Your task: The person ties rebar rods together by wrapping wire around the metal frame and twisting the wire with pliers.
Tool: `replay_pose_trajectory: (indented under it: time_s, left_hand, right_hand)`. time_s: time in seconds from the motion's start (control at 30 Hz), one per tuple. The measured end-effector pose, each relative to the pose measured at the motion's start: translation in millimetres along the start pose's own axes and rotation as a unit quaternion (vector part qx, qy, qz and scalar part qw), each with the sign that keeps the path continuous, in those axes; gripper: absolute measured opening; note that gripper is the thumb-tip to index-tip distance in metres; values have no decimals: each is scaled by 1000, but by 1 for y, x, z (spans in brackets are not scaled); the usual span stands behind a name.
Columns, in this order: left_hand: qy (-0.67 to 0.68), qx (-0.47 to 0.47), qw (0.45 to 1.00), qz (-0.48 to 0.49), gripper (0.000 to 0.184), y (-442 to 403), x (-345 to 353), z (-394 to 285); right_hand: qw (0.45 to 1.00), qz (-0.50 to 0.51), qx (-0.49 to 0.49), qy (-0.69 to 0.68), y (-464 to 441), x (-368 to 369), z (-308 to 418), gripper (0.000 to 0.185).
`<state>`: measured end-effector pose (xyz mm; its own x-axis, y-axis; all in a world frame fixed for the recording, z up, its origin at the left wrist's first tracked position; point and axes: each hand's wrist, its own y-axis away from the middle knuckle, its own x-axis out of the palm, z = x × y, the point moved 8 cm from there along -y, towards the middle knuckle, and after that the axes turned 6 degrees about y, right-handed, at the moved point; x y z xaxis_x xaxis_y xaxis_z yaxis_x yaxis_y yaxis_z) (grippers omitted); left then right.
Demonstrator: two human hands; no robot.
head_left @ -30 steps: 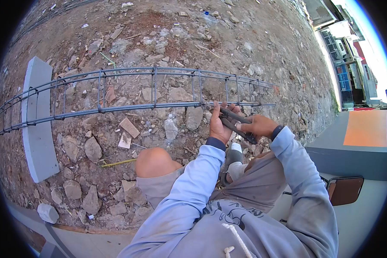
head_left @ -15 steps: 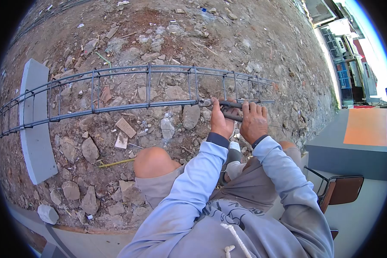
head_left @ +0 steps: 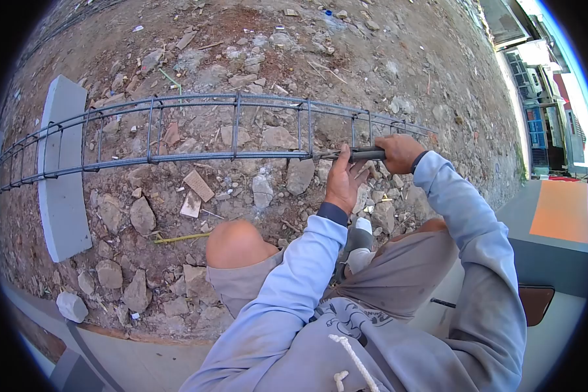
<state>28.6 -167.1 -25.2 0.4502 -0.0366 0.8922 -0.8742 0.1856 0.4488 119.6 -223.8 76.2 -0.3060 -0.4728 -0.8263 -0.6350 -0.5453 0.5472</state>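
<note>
Rebar cage point(head_left: 196, 157) is lying across the grey slab point(head_left: 64, 219). By the cage's near bars, the right hand point(head_left: 399, 153) is clamping the pliers point(head_left: 366, 155), while the left hand point(head_left: 345, 184) is spreading loosely open, thumb beside the pliers.

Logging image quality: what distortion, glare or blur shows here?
Head view: fisheye bowing of the long grey steel rebar cage, black corners. Head view: glare washes out the white sky, blue-fringed. Head view: the tip of the dark-handled metal tool is indistinct.

Right hand point(head_left: 397, 151) grips dark tool point(head_left: 367, 154).
</note>
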Motion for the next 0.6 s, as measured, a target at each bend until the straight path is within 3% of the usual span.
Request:
replay_pose_trajectory:
  time_s: [0.33,0.47,0.6]
  left_hand:
    - [-84,24,995,-55,54,-8,-24,1]
    - [-60,31,998,10,58,-13,-11,-4]
    - [59,17,993,102,54,-10,13,1]
  right_hand:
    - [994,-38,-51,-85,-13,23,-10,18]
    - [988,78,-64,-117,-7,15,-5,20]
    - [869,345,52,-352,19,26,0,33]
